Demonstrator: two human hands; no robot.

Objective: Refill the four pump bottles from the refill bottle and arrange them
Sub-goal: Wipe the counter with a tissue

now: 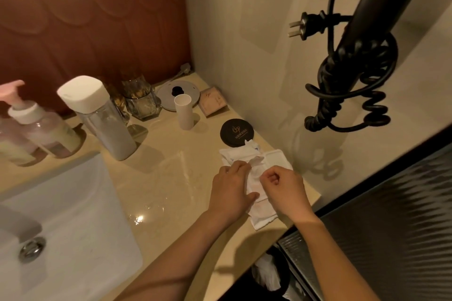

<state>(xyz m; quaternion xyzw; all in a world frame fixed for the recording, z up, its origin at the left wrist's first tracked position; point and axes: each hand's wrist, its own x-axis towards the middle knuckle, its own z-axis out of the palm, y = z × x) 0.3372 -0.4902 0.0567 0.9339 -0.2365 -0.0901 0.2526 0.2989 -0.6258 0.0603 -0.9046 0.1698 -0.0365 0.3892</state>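
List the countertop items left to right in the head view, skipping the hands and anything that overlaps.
pink pump bottle → white-capped clear bottle → glass tumbler → white cup → pink box → black round coaster

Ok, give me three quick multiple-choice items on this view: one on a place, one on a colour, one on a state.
1. Where does the black disc lie?
A in the sink
B on the counter, between the white cup and the white packets
C on top of a bottle

2. What colour is the pump head at far left?
A pink
B black
C green

3. How is the hair dryer plug?
A pushed into a socket
B lying on the counter
C hanging free, unplugged

Answers:
B, it lies flat on the counter just beyond the packets.
A, the head is plainly pink.
C, its prongs show bare in the air.
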